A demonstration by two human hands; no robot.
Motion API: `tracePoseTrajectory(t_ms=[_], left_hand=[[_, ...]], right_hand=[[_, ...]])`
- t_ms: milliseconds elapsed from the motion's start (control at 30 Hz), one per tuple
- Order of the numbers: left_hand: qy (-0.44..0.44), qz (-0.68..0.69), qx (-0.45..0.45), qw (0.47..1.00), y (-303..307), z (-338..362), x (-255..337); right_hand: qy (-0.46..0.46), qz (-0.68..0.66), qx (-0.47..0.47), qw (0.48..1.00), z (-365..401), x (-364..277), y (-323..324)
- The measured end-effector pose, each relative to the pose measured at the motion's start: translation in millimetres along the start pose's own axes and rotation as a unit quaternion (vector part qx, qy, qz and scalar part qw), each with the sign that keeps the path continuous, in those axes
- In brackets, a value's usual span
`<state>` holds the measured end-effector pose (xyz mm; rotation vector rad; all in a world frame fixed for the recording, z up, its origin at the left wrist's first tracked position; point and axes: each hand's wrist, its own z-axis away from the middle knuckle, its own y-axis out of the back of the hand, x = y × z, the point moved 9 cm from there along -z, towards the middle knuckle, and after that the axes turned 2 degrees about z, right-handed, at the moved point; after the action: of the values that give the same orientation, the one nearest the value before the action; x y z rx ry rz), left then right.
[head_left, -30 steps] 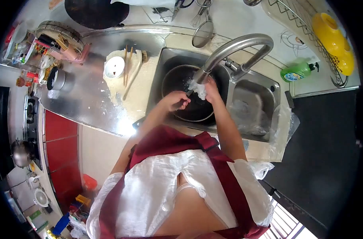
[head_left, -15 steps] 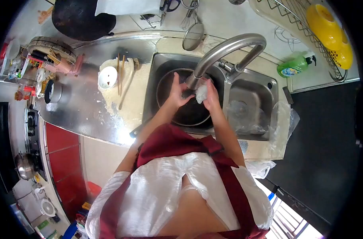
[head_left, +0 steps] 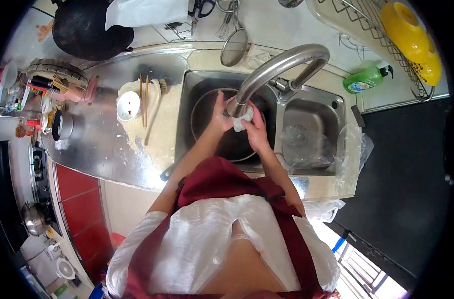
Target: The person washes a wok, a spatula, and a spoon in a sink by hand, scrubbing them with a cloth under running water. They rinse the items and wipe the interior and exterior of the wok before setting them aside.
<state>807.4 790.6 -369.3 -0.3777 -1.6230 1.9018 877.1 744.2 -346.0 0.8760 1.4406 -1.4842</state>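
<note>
Under the spout of the curved metal faucet (head_left: 286, 59), my right hand (head_left: 257, 132) is closed on a white crumpled lump (head_left: 243, 120); whether it is cloth or something else is not clear. My left hand (head_left: 220, 115) is beside the lump, a digit stretched upward and the hand open; some of its fingers are hidden by the spout. Both hands are over a large dark pan (head_left: 203, 119) in the left basin of the steel sink (head_left: 185, 99). The pan's handle (head_left: 168, 172) sticks out past the sink's front left corner.
Clear plastic bags (head_left: 306, 144) lie in the right basin. Green soap bottle (head_left: 362, 79) stands behind it. On the left counter are a white bowl (head_left: 128, 105), chopsticks (head_left: 144, 104) and a wooden-handled brush (head_left: 156, 107). A strainer (head_left: 234, 48) hangs at the back.
My right hand has moved left and turned, bringing the white lump directly under the spout, close against my left hand. The whole view has shifted slightly.
</note>
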Motion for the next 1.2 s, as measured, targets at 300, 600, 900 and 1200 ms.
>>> tracePoseTrajectory(t_ms=[300, 600, 900, 1200], left_hand=[[0.062, -0.016, -0.068, 0.996, 29.6, -1.2, -6.1], [0.091, 0.035, -0.011, 0.995, 106.6, 0.1, 0.2], [0.067, 0.050, 0.095, 0.992, 97.9, 4.6, 0.7], [0.002, 0.085, 0.039, 0.996, 42.2, 12.3, 4.8]], right_hand=[[-0.011, 0.024, -0.031, 0.999, -3.9, 16.1, -9.1], [-0.074, 0.021, -0.084, 0.993, 4.1, 48.0, -52.4], [0.217, 0.340, -0.047, 0.914, -8.7, -11.3, -77.5], [0.049, 0.367, 0.076, 0.926, -38.5, 36.5, -22.0]])
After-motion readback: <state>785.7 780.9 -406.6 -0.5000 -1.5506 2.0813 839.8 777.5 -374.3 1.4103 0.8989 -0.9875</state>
